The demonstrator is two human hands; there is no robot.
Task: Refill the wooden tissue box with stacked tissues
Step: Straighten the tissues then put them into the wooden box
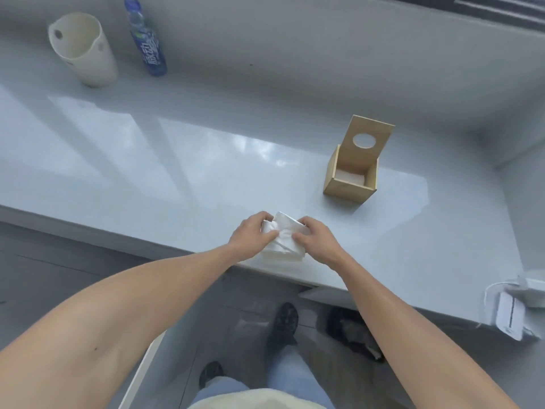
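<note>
A stack of white tissues [284,243] lies near the front edge of the pale grey counter [177,172]. My left hand [252,234] grips its left side and my right hand [317,237] grips its right side, fingers pressed into the top sheets. The wooden tissue box [349,184] stands further back and to the right, apart from both hands. Its lid [370,140], with a round hole, is tipped up at the back, and the box is open at the top. Something pale shows at its bottom.
A cream plastic jug [82,48] and a blue-labelled bottle [147,39] stand at the far left by the wall. A white device with a cable [513,308] lies at the counter's right front corner. The floor and my shoes are below the counter edge.
</note>
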